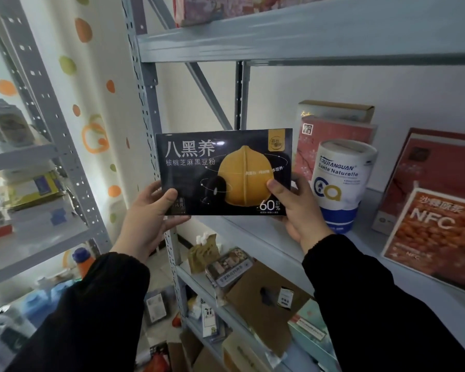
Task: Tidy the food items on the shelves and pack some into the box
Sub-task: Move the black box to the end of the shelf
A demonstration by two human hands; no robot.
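Bridging left grip (151, 218), right grip (298, 210): packet (223, 162)

The dark packet (223, 171) is glossy, catching a glare spot. The shelf frame (306, 33) is painted grey metal, matt — its uprights punched with holes. The white canister (340, 181) looks smooth, the brown carton (263, 294) plain cardboard.
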